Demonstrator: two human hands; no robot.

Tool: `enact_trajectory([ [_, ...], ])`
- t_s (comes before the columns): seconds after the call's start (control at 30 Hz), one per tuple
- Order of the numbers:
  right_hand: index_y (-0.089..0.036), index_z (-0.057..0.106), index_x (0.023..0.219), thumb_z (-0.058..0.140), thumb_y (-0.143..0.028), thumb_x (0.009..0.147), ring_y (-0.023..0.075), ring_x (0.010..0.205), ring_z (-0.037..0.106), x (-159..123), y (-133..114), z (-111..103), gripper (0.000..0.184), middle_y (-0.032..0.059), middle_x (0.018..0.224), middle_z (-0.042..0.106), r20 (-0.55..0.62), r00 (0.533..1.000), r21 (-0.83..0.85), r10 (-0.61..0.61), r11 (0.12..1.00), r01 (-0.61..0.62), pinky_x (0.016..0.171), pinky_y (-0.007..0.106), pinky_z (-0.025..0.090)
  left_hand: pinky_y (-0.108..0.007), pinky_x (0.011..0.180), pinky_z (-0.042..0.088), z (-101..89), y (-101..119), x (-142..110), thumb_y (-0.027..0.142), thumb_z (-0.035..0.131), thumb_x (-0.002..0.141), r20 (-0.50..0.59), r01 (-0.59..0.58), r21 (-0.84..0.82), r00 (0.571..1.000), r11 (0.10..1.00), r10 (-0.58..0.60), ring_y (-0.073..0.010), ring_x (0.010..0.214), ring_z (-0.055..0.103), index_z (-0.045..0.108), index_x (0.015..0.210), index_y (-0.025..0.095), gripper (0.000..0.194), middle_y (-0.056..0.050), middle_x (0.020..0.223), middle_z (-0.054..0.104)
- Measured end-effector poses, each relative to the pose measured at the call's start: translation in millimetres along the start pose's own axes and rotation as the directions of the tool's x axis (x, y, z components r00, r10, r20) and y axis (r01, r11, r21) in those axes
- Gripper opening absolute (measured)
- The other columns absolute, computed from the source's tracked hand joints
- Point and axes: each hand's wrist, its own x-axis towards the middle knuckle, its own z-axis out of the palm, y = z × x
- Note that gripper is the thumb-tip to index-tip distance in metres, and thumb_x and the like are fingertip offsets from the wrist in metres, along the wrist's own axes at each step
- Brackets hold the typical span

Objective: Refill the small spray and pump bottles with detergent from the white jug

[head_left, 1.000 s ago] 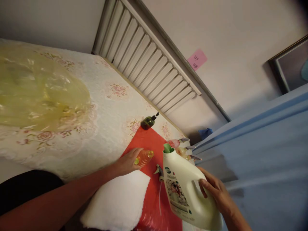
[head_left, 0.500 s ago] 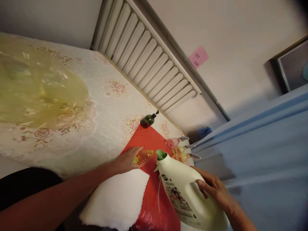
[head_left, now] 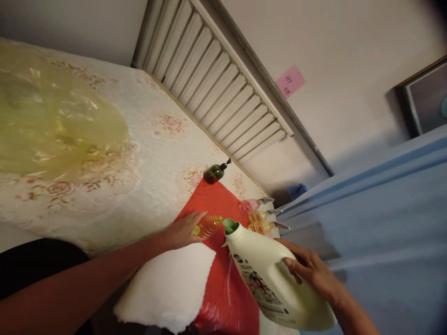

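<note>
The jug (head_left: pixel 253 251) is large and pale green, with a printed picture label on its side, a built-in handle and an open top showing a green spout. It is held tilted, the spout just beside the mouth of the small bottle (head_left: pixel 210 226). The bottle is see-through, ridged and yellow-orange, with an open neck and a yellow-green patch near its far end; whether spout and mouth touch is unclear.

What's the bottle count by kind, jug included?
Pale jug in right hand: 1
Orange-tinted bottle in left hand: 1
Dark green pump bottle: 1
Grey-topped bottles: 3
Total: 6
</note>
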Motion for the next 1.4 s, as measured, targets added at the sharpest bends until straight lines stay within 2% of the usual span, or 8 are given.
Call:
enact_trajectory([
  [0.53,-0.02,0.054,0.139,0.057,-0.056,0.087,0.0123,0.058,0.047,4,-16,-12,0.064,0.0046,0.09,0.069,0.055,0.998,-0.053,-0.022,0.998,0.024,0.05,0.024,0.037,-0.041,0.102,0.045,-3.0,6,0,0.036,0.071,0.075,-0.002,-0.04,-0.016,0.999,0.999,0.04,-0.0297,0.122,0.054,0.047,0.133,0.026,0.064,-0.009,0.131,0.058],
  [0.77,-0.02,0.053,0.14,0.057,-0.056,0.087,0.013,0.059,0.048,5,-20,-16,0.064,0.0028,0.081,0.065,0.053,0.999,-0.068,0.0,0.998,0.004,0.05,0.024,0.038,-0.043,0.105,0.043,0.4,3,1,0.036,0.073,0.073,-0.036,-0.029,-0.015,0.999,0.999,0.029,-0.0325,0.126,0.053,0.047,0.135,0.025,0.068,-0.011,0.134,0.057],
  [0.93,-0.02,0.055,0.139,0.059,-0.054,0.087,0.0131,0.058,0.047,7,-24,-18,0.063,0.0021,0.074,0.062,0.061,0.998,-0.076,-0.005,0.997,0.009,0.049,0.024,0.039,-0.043,0.107,0.041,1.1,1,0,0.037,0.072,0.075,-0.021,-0.042,-0.006,0.999,0.999,0.042,-0.0307,0.128,0.051,0.043,0.137,0.025,0.07,-0.011,0.137,0.055],
  [1.17,-0.021,0.054,0.14,0.059,-0.055,0.086,0.0145,0.06,0.049,8,-26,-21,0.064,0.0037,0.08,0.064,0.075,0.997,-0.08,-0.003,0.997,0.009,0.049,0.024,0.04,-0.043,0.108,0.041,2.9,-1,0,0.039,0.073,0.074,-0.025,-0.028,-0.013,0.999,1.0,0.027,-0.0312,0.129,0.05,0.042,0.138,0.027,0.072,-0.01,0.138,0.054],
  [1.4,-0.02,0.056,0.138,0.06,-0.056,0.086,0.0132,0.057,0.047,9,-33,-24,0.063,0.0003,0.068,0.058,0.078,0.997,-0.104,0.006,0.995,0.002,0.05,0.024,0.038,-0.044,0.105,0.042,2.0,-1,0,0.042,0.071,0.075,-0.019,-0.029,-0.026,0.999,0.999,0.028,-0.032,0.127,0.051,0.045,0.137,0.026,0.069,-0.011,0.137,0.055],
])
